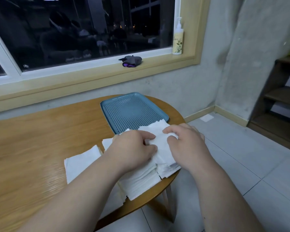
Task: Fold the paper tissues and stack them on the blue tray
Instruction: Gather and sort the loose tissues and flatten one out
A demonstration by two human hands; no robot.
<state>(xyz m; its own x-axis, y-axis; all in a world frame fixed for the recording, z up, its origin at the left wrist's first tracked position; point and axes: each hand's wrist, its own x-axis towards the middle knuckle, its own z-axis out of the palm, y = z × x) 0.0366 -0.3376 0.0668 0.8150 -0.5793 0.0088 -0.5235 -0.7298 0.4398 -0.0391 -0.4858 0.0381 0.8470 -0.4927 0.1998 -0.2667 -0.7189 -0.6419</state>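
A blue perforated tray lies on the round wooden table, with nothing stacked inside it. Just in front of it sits a pile of white paper tissues near the table's right edge. My left hand and my right hand both pinch the top tissue, whose far edge overlaps the tray's near rim. Another flat tissue lies to the left of the pile.
The table's rounded edge runs close under the pile, with tiled floor beyond. A windowsill behind holds a dark cloth bundle and a pump bottle. Wooden shelves stand at the right.
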